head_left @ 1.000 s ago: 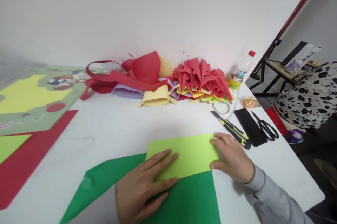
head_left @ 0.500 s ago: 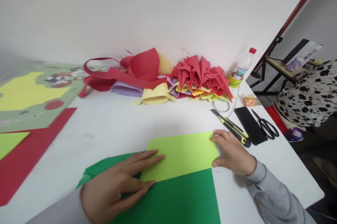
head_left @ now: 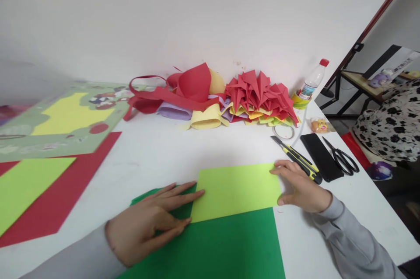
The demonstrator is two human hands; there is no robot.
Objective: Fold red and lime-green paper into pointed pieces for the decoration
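Observation:
A light green folded sheet [head_left: 238, 189] lies on a larger dark green sheet [head_left: 223, 248] at the near edge of the white table [head_left: 157, 152]. My left hand [head_left: 152, 224] lies flat on the dark green sheet, fingers stretched out, their tips at the left edge of the light green sheet. My right hand [head_left: 300, 189] rests at that sheet's right edge, fingers curled, thumb and fingertips touching the paper's corners.
A pile of red, yellow and purple folded paper [head_left: 229, 99] sits against the wall. Right of it stand a bottle [head_left: 311, 84], tape ring [head_left: 284, 131], utility knife [head_left: 297, 158], black case [head_left: 321, 156] and scissors [head_left: 343, 161]. Red and green sheets [head_left: 49, 187] lie left.
My left hand slid left across the light green sheet, from on top of it to its left edge. The right hand stayed at the right edge. The view shifted slightly left.

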